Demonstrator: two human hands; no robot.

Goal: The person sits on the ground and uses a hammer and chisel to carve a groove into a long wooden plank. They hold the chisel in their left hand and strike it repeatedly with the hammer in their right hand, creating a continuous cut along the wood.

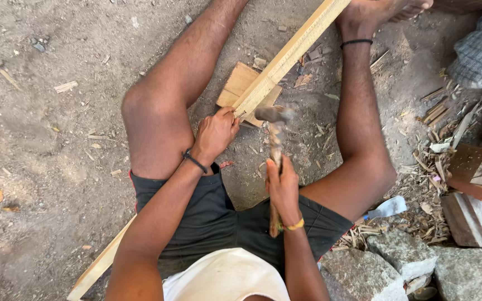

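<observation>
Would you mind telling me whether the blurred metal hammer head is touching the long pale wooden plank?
Cannot tell: in the head view the hammer head is motion-blurred just below the plank end, hiding any contact or gap.

I sit on the ground (40,139), legs spread. A wooden strip (291,53) runs between them, its near end on a flat block (238,83). My left hand (214,134) is beside that end; my right hand (283,189) is behind it, holding a hammer (275,131). Stones (414,262) lie right of me.

My hammer (275,146) had a worn wooden handle and dull metal head; the pale batten (285,58) was smooth-planed wood.
</observation>
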